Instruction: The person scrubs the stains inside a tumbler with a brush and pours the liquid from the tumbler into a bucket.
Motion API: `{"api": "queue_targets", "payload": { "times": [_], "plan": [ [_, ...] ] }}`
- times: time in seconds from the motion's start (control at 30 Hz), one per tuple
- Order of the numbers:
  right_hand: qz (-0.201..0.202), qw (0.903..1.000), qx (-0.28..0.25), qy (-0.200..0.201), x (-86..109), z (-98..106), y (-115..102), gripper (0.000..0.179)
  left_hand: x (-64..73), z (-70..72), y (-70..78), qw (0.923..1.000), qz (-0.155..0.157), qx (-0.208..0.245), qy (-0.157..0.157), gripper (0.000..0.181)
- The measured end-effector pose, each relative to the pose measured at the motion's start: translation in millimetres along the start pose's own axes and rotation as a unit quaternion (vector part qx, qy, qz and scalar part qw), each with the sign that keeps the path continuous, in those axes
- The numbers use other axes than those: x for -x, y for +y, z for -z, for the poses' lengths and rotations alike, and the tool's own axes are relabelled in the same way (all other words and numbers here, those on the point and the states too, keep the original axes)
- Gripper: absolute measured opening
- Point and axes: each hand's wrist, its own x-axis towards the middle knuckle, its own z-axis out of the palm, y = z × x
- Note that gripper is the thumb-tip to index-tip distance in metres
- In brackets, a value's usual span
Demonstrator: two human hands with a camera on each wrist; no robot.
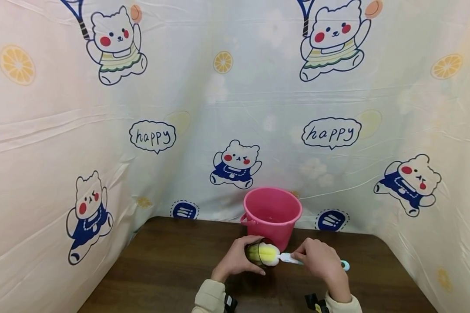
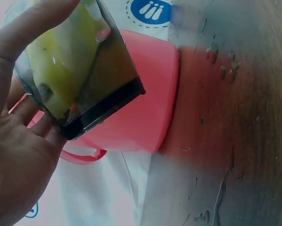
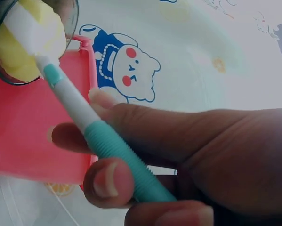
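My left hand [image 1: 238, 259] grips a dark see-through cup [image 1: 253, 254], tipped on its side with its mouth facing right. In the left wrist view the cup's thick base [image 2: 103, 109] shows beyond the thumb. My right hand [image 1: 319, 258] holds a sponge brush by its white and teal handle [image 3: 117, 146], fingers curled round the ribbed part. The brush's yellow and white sponge head [image 1: 269, 254] sits inside the cup's mouth, and its yellow shows through the cup wall. Both hands are above the table in front of the pink bucket.
A pink bucket [image 1: 272, 217] stands at the back of the dark wooden table [image 1: 172, 261], its handle at the left side. Water drops [image 2: 221, 66] lie on the tabletop. A printed curtain [image 1: 196, 100] hangs behind and along both sides.
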Motion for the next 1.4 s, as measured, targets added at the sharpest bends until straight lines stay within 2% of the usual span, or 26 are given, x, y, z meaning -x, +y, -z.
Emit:
{"api": "queue_targets", "payload": {
  "times": [0.13,0.23,0.4,0.6,0.8,0.97,1.13,1.27,1.4],
  "plan": [
    [-0.012,0.9996,0.024,-0.006,-2.3,-3.4,-0.2,0.023,-0.5,-0.1,0.4,0.9999,-0.006,-0.009,-0.001,0.087],
    [-0.003,0.9992,0.035,-0.019,-3.8,-5.8,-0.4,0.020,-0.8,-2.0,-0.8,0.9999,-0.005,-0.013,-0.009,0.087],
    [0.015,0.9992,0.018,-0.032,-4.0,-3.3,-0.5,0.012,-1.9,-3.4,-1.9,0.9998,-0.011,-0.012,-0.013,0.087],
    [0.024,0.9996,-0.004,-0.017,-5.3,-0.9,1.2,0.023,-3.5,-0.3,-1.5,0.9999,-0.011,-0.009,-0.002,0.088],
    [-0.006,0.9998,0.017,0.001,-6.3,-3.7,0.3,0.021,-3.1,0.9,0.9,0.9999,-0.002,-0.012,-0.003,0.088],
    [-0.009,0.9994,0.033,-0.012,-6.0,-5.5,-1.7,0.020,-2.3,1.4,1.1,0.9997,-0.009,-0.020,-0.001,0.088],
    [0.017,0.9993,0.021,-0.025,-4.8,-5.1,-2.1,0.026,-1.5,1.9,-0.2,0.9995,-0.022,-0.022,-0.004,0.088],
    [0.042,0.9990,0.005,-0.015,-5.1,-5.1,-2.2,0.027,-1.1,2.4,-2.0,0.9998,-0.011,-0.015,0.000,0.089],
    [0.032,0.9995,0.005,0.004,-6.1,-8.0,-3.0,0.029,-0.2,2.7,-3.1,0.9999,0.009,-0.005,0.002,0.089]
  ]
}}
